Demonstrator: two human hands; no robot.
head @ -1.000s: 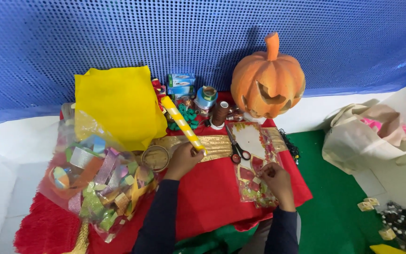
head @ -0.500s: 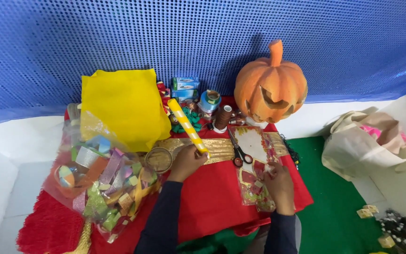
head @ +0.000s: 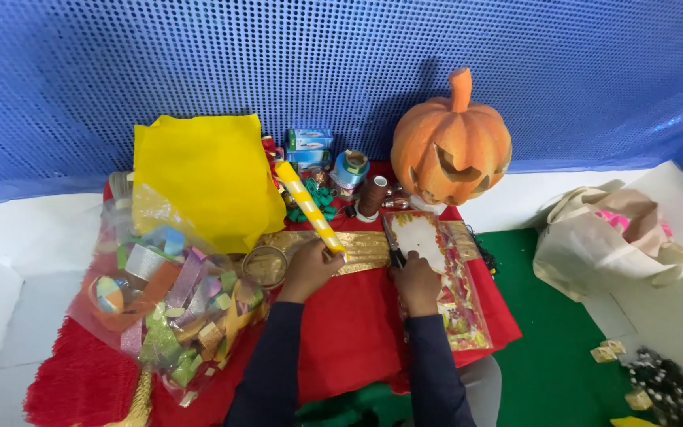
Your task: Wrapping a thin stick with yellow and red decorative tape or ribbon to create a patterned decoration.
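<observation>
The carved pumpkin stands behind the clear packet. The scissors lie at the packet's left edge, under the right hand. The left hand holds a striped roll, and left of it lies a bag of paper scraps.

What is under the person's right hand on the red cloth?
The right hand covers most of the scissors, beside a clear packet on the red cloth. The handles are hidden.

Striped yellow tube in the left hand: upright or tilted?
Tilted. The left hand holds the striped yellow tube by its lower end, and the top leans away to the left, toward the yellow sheet.
</observation>
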